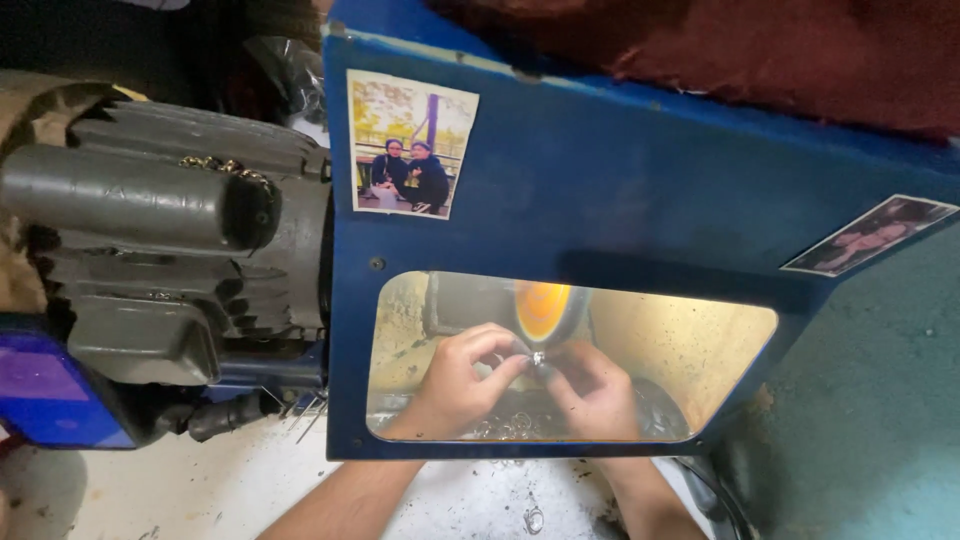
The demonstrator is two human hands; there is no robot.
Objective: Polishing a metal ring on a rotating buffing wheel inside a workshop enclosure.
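Ring point(538, 358) — pinched between the closed fingertips of left hand point(462, 385) and right hand point(592, 392), just below the orange wheel point(541, 308) behind the blue guard's window point(690, 340) — could snag and fly loose, should either grip slacken.

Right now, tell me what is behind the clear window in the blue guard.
Both hands, left hand and right hand, pinch a small shiny ring by the orange wheel. The wheel's shaft is hidden.
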